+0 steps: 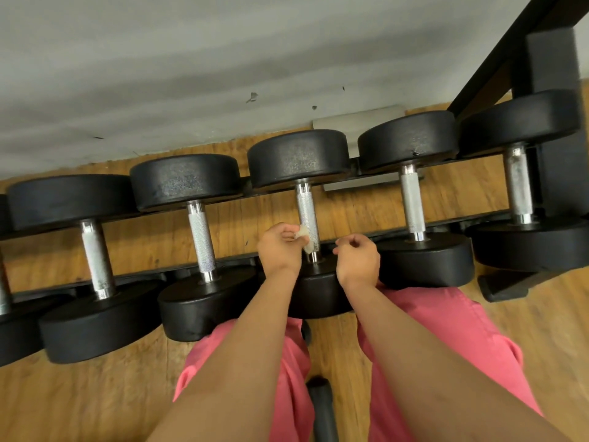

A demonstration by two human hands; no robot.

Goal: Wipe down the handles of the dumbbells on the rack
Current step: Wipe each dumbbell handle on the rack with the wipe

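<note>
Several black dumbbells with knurled silver handles lie side by side on a low black rack (pixel 357 232). My left hand (pixel 280 247) pinches a small whitish wipe (pixel 305 238) and holds it against the lower left side of the middle dumbbell handle (pixel 306 212). My right hand (pixel 358 258) hovers just right of that handle, fingers loosely curled, holding nothing. The near head of the middle dumbbell (pixel 318 291) is partly hidden by my forearms.
Neighbouring handles stand to the left (pixel 201 239) and right (pixel 411 205). A grey wall (pixel 191 74) runs behind the rack above a wooden floor (pixel 79 403). A black frame upright (pixel 554 90) rises at the far right. My pink shorts (pixel 446 339) fill the lower middle.
</note>
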